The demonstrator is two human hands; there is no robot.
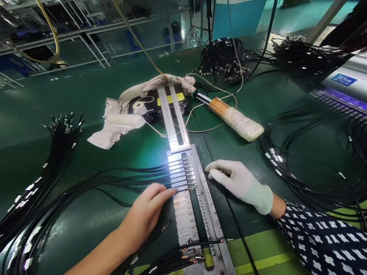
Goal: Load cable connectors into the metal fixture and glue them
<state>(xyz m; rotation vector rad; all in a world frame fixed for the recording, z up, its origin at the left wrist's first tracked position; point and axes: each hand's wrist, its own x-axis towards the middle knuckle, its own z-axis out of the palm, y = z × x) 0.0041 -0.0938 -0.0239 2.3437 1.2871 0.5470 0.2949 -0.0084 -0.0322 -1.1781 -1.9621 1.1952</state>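
A long slotted metal fixture runs up the middle of the green table. Several black cables lie side by side across its upper slots, their small connector ends over the central gap. My bare left hand is at the fixture's left edge, fingers closed on the lowest cable of that row, near its end. My right hand, in a white glove, is just right of the fixture with thumb and forefinger pinched together; anything between them is too small to make out. More cable ends lie across the fixture's bottom.
Cable bundles lie at left, at right and at the back. Beyond the fixture are a black box with a cloth and a wrapped handle tool. A silver machine glows purple at the right.
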